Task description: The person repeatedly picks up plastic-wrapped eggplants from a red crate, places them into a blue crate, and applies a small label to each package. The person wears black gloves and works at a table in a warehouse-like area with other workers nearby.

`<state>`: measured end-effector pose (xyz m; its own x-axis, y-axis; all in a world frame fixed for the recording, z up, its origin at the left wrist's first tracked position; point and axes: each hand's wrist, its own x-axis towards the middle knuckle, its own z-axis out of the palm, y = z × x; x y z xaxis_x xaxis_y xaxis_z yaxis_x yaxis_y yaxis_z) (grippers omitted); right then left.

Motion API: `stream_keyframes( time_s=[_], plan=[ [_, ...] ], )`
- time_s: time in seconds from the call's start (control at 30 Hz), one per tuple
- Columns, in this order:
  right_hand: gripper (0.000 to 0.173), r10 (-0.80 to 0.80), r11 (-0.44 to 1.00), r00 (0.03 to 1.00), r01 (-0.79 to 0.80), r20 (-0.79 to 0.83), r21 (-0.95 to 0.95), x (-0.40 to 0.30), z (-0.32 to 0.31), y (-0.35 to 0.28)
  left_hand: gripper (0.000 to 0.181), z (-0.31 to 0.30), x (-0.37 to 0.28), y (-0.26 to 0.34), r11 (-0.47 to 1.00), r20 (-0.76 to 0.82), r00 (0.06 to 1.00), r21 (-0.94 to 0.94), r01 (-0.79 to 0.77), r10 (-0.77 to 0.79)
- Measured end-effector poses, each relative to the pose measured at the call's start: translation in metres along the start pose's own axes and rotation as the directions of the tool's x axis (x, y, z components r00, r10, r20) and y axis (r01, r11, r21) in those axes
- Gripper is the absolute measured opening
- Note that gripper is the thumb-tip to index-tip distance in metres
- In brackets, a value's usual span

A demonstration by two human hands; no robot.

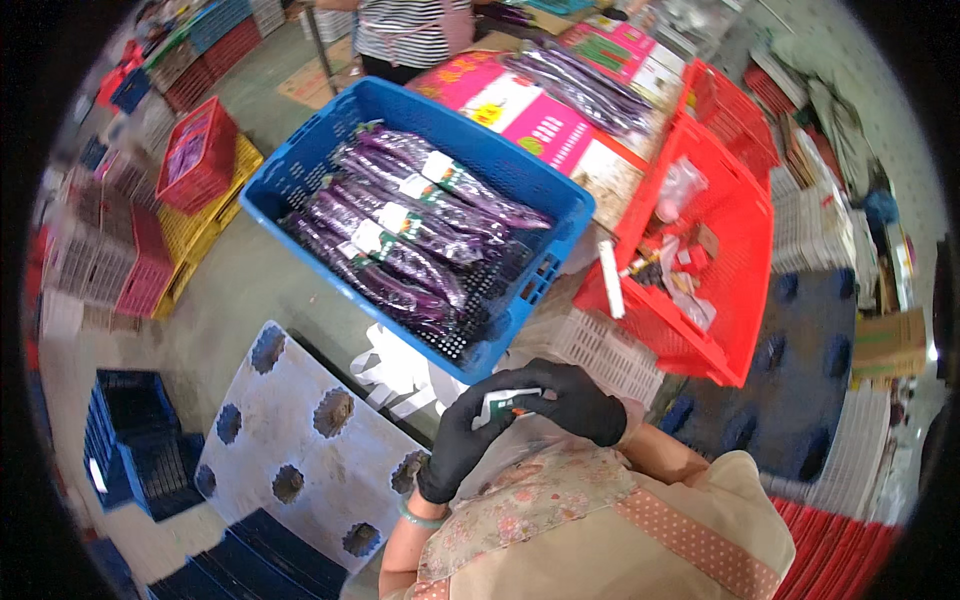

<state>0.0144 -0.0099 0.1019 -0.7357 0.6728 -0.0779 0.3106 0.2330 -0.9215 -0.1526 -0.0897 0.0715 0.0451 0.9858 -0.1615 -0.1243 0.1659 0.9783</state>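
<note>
My left hand (pixel 461 435), in a black glove, grips a small white and green label (pixel 501 405) close to my body. My right hand (pixel 581 401), gloved alike, holds the label's other side. Just beyond both hands is a blue plastic crate (pixel 416 345). In it lie several long purple eggplants (pixel 420 206) in clear wrap, side by side, with white and green labels around their middles. More wrapped eggplants (pixel 577 86) rest on pink and white printed cardboard (pixel 525 112) behind the crate.
A red plastic crate (pixel 739 277) with bags and small items stands at the right, a white stick (pixel 610 279) on its edge. White straps (pixel 397 367) hang below the blue crate. A pallet (pixel 300 442) is at the lower left. A person (pixel 412 34) stands across.
</note>
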Motion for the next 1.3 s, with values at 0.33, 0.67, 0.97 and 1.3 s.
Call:
stream_keyframes(
  time_s=[0.33, 0.67, 0.97, 1.3],
  plan=[
    [0.020, 0.318, 0.913, 0.845, -0.150, -0.431, 0.379, -0.091, -0.053, 0.058, 0.015, 0.098, 0.067, -0.024, 0.999, 0.021, 0.999, 0.027, 0.045, -0.046],
    [0.012, 0.206, 0.970, 0.702, -0.239, -0.681, 0.047, -0.131, -0.148, 0.142, 0.022, 0.231, 0.161, -0.089, 0.992, -0.159, 0.979, -0.025, 0.122, -0.125],
    [0.037, -0.088, 0.930, 0.681, -0.206, -0.727, -0.305, -0.125, -0.157, 0.218, 0.022, 0.249, 0.182, -0.142, 0.872, -0.191, 0.972, 0.488, -0.030, 0.140],
    [0.024, 0.016, 0.961, 0.843, -0.162, -0.538, -0.225, -0.129, -0.185, 0.224, 0.049, 0.239, 0.152, -0.138, 0.964, -0.239, 0.970, 0.245, 0.102, -0.042]
  ],
)
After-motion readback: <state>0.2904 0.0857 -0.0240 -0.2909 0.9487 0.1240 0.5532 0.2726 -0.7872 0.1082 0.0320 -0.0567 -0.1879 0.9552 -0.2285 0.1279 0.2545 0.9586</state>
